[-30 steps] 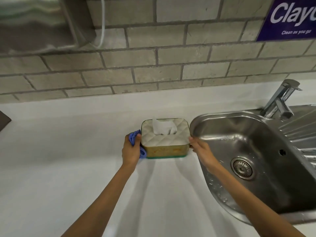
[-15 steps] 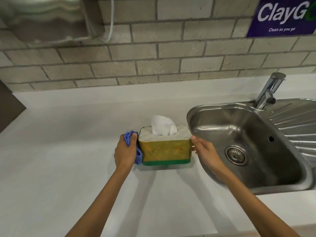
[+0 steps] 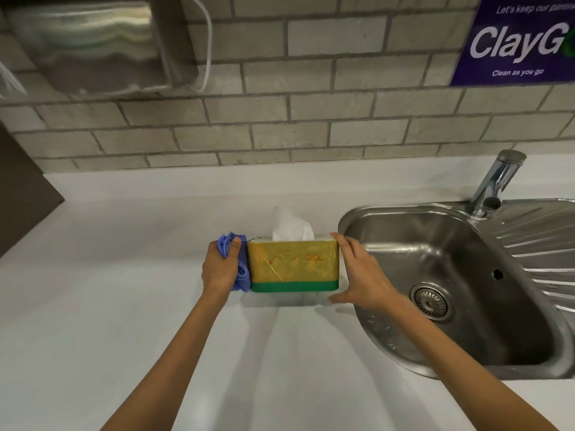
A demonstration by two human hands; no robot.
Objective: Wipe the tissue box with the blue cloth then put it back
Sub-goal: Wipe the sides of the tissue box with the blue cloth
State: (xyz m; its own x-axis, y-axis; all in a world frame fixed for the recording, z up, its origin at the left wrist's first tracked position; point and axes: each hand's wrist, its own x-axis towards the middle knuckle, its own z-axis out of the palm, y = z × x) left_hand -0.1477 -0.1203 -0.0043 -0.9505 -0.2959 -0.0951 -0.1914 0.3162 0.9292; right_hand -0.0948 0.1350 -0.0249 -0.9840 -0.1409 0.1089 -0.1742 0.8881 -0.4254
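The tissue box (image 3: 294, 264) has a yellow side, a green base band and a white tissue sticking out of its top. It stands on the white counter (image 3: 124, 306), just left of the sink. My left hand (image 3: 219, 269) holds the bunched blue cloth (image 3: 241, 269) pressed against the box's left end. At the box's right end, my right hand (image 3: 362, 273) lies flat against it with fingers spread, thumb low near the counter.
A steel sink (image 3: 451, 290) with a drain and a tap (image 3: 494, 185) lies right of the box, its rim close to my right hand. Behind is a brick wall with a steel dispenser (image 3: 93, 45) and a blue sign (image 3: 516, 42). A dark panel (image 3: 21, 194) stands at the left.
My view has dropped lower, so the box's front side now shows more than its top. My right hand has shifted from fingertips at the box's corner to a flat palm against its right end.
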